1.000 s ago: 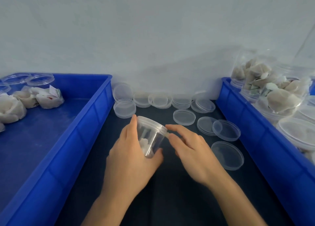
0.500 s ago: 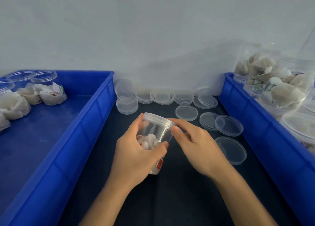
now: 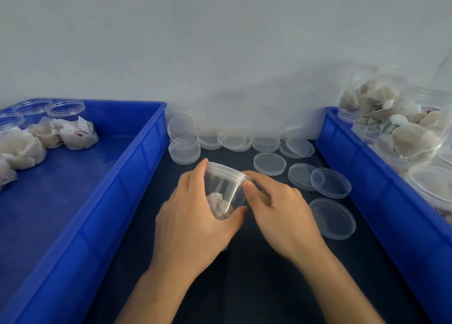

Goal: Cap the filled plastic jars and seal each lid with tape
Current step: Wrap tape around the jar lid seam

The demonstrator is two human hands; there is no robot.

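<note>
A clear plastic jar (image 3: 223,189) with white tea bags inside is held tilted above the dark table (image 3: 256,287), its lid (image 3: 228,173) on top. My left hand (image 3: 193,223) grips the jar's body from the left and below. My right hand (image 3: 276,208) pinches the lid's right rim with thumb and fingers. No tape can be made out in the view.
Loose clear lids (image 3: 269,163) lie in stacks and singly behind and to the right of the jar. A blue crate (image 3: 137,157) on the left holds capped jars (image 3: 66,108) and tea bags. A blue crate (image 3: 367,177) on the right holds filled jars (image 3: 381,113).
Both hands stay on the jar, which has turned in my grip. My right thumb now sits on the lid's right rim, and the tea bags have shifted inside.
</note>
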